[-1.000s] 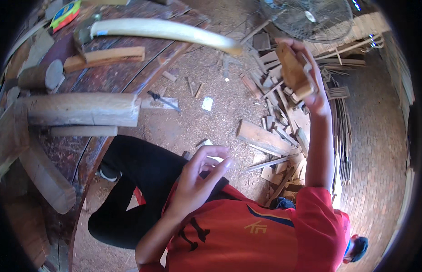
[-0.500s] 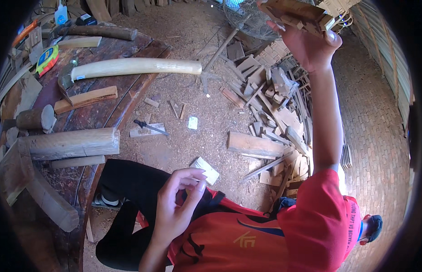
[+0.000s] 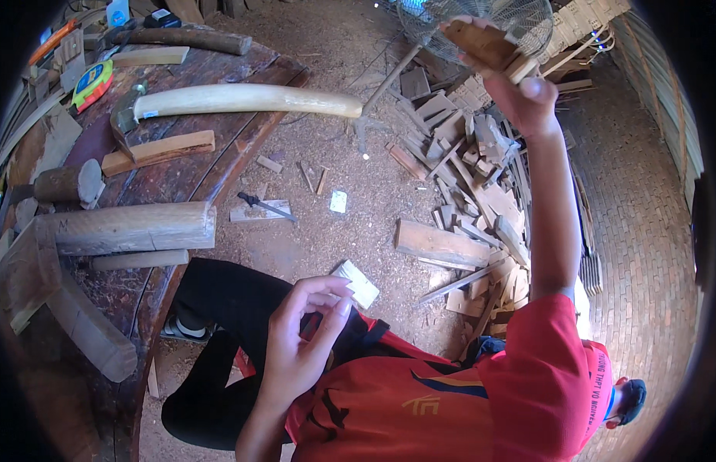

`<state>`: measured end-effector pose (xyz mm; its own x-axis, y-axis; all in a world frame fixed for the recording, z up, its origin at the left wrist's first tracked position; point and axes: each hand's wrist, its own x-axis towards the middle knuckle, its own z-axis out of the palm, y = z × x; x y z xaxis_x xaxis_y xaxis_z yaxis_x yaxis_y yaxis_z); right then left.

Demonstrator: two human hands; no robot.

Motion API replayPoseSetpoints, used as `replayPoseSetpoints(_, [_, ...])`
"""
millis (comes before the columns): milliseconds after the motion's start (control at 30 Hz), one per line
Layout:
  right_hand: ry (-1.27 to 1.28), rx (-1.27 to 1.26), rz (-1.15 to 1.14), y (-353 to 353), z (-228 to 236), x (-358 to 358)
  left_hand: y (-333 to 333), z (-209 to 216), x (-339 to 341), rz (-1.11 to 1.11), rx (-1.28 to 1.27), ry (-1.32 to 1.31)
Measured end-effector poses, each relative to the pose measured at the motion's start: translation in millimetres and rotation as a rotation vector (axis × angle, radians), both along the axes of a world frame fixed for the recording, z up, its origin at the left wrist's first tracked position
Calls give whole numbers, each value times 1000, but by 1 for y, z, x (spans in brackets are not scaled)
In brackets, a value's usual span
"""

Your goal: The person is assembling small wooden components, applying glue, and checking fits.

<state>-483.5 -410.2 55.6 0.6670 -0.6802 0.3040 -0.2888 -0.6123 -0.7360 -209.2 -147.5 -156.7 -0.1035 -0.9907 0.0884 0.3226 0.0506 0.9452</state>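
Right hand [image 3: 527, 96] lowered wood block [image 3: 481, 42]; left hand [image 3: 300, 339] unchanged.

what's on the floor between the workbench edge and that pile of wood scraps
In the head view, sawdust-strewn floor with a small dark-handled tool on a flat wood offcut, a few wood slivers and a small pale block.

Right arm stretched straight out, right hand [image 3: 519, 85] clenched — left hand [image 3: 300, 339] raised near the chest, fingers curled, palm empty.
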Motion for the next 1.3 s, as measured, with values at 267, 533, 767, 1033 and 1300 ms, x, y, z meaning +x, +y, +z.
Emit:
replayPoseSetpoints(267, [399,-414,-401,6,-51,1,-1,-6,0,13,21,1])
replayPoseSetpoints(533, [387,-489,-477,-68,-91,37,-4,-9,0,83,39,-35])
replayPoseSetpoints(767, [382,-560,-342,-128,-102,100,-9,-15,2,97,161,-64])
replayPoseSetpoints(1033, [470,-564,-208,-134,-103,115,-26,-20,0,155,177,-96])
replayPoseSetpoints(1300, [297,-240,-184,-140,-119,118,-34,-22,3,112,227,-69])
